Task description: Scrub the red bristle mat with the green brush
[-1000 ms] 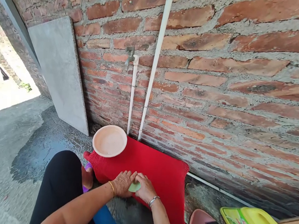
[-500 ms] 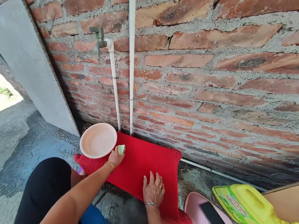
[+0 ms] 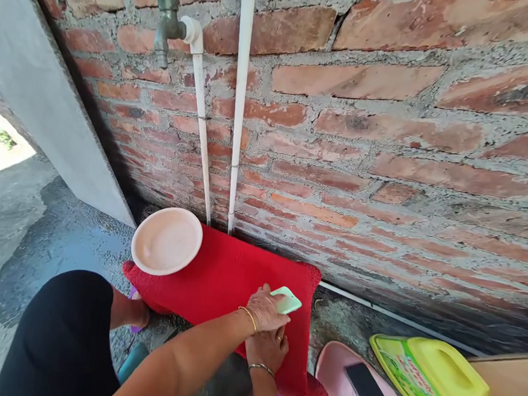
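Note:
My left hand (image 3: 266, 310), with a gold bracelet, is closed on a pale green flat block (image 3: 287, 300) with rounded corners and a small hole near its end. The block is over the right part of a red cloth (image 3: 235, 280). Under my left wrist, my right hand (image 3: 266, 348), wearing a ring and a silver bangle, rests on the cloth. Its fingers are partly covered by the left hand; it seems to lie open, holding nothing. At the cloth's left end stands a pale pink basin (image 3: 167, 241).
A metal tap (image 3: 165, 25) and white pipes (image 3: 239, 112) run down the brick wall (image 3: 363, 132). A grey slab (image 3: 59, 87) leans at left. On the right are a pink stool (image 3: 333, 372) bearing a black phone (image 3: 370, 392), and a yellow jug (image 3: 436, 376). The floor (image 3: 63, 226) is wet.
My left hand has moved right with the green block, from beside the basin to over my right hand. The view has tipped down and come closer to the wall.

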{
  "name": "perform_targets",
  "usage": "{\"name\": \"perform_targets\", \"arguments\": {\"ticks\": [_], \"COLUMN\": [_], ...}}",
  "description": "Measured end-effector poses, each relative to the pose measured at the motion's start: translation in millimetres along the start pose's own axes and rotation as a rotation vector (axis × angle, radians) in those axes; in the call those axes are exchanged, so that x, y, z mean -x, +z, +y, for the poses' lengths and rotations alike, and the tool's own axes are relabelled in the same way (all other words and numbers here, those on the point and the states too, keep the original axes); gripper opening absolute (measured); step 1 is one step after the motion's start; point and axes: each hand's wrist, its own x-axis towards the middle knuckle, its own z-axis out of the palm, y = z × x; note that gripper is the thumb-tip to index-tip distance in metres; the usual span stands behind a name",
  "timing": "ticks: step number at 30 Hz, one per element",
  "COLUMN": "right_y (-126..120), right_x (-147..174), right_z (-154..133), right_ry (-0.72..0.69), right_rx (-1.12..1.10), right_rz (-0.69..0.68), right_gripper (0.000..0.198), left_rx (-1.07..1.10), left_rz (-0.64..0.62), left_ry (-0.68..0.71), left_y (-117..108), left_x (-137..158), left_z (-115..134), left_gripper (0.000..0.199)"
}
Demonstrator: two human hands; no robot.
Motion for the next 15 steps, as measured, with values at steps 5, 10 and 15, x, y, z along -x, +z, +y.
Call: {"name": "perform_targets", "arguments": {"ticks": [5,10,15], "right_y": [3.9,0.0,-0.2], "right_x": [7.9,8.1,7.3], "right_z": [-1.2,-4.6,-2.9], "right_ry": [-0.039,-0.035,-0.022], "right_rx": [0.040,0.025,0.004], "right_rz": [0.210,0.221,0.189], "right_gripper": [0.052,0.049,0.048], "left_rx": [0.040,0.096,0.103], "left_rz": [0.335,0.481,0.419], "left_ry": [-0.449,-0.789,-0.744], "left_y": [-55.1,-92.2,-43.6], "left_x": [12.1,11.7,-12.6], "left_z": [-66.5,-109.4,-59.9], "left_gripper": [0.052,0.051,0.055]}}
